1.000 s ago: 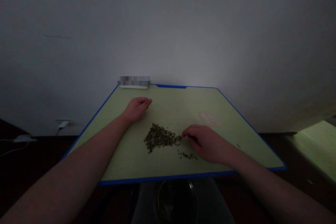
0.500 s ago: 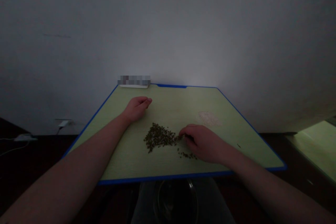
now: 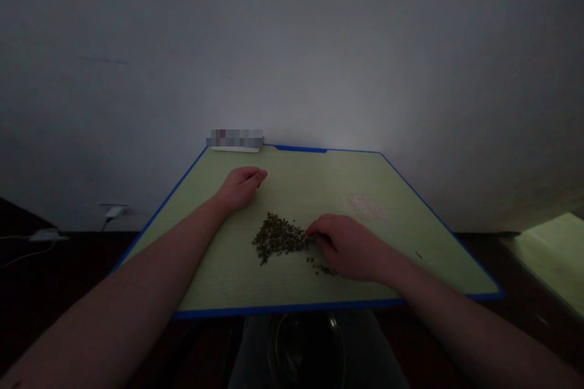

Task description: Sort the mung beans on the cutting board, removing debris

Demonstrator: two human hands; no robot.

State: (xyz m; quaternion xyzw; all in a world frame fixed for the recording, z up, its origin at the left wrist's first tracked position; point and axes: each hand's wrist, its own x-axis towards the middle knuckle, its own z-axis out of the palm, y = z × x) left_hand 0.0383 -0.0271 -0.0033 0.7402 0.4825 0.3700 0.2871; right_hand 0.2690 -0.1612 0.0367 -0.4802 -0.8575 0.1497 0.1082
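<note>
A heap of small dark green seeds (image 3: pixel 277 238), perhaps mung beans, lies in the middle of a pale green board with a blue edge (image 3: pixel 219 279). My right hand (image 3: pixel 347 246) sits curled at the heap's right end, fingertips touching the seeds; whatever the fingers may hold is hidden. A thin trail of loose seeds (image 3: pixel 319 266) runs out from under that hand. My left hand (image 3: pixel 239 188) rests loosely curled on the board beyond the heap, holding nothing I can see.
A pale powdery patch (image 3: pixel 367 206) and a dark speck (image 3: pixel 418 254) mark the board's right part. A white strip (image 3: pixel 235 149), partly blurred, stands at its far edge against the wall. A glass bowl (image 3: pixel 305 349) sits below the near edge. Another green board (image 3: pixel 554 261) lies at right.
My right hand has slid left, further onto the heap's right end, and now covers more of the loose seeds. My left hand has barely moved.
</note>
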